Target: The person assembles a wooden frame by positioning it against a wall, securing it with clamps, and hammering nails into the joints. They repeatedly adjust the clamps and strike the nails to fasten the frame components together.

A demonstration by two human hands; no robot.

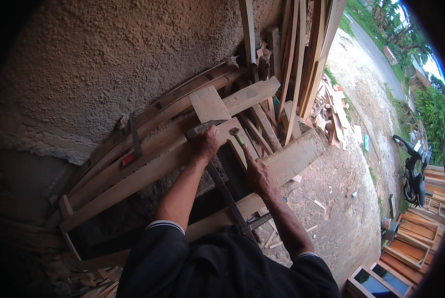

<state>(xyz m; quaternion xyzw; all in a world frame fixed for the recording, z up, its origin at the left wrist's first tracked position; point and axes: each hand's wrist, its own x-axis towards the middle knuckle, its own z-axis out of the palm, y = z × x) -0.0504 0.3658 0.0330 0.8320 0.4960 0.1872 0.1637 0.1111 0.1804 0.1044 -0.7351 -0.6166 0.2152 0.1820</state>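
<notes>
My left hand [206, 143] is closed around the upper end of a long dark metal bar clamp [223, 186], which lies across a wooden frame [155, 174]. My right hand [262, 178] grips a small green-handled hammer [240, 139], one finger stretched along the handle. The hammer's head is over the frame's corner joint, just right of my left hand. Beyond that joint, a short pale board [210, 103] rests across a thick beam [252, 97]. My fingers hide part of the clamp's end.
A wide plank [294, 156] juts out on the right. Tall boards [307, 64] lean against the rough wall [113, 54]. Another clamp with a red end [128, 159] sits at left. Wood scraps [334, 111], a motorcycle [415, 171] and wooden frames [411, 238] are farther right.
</notes>
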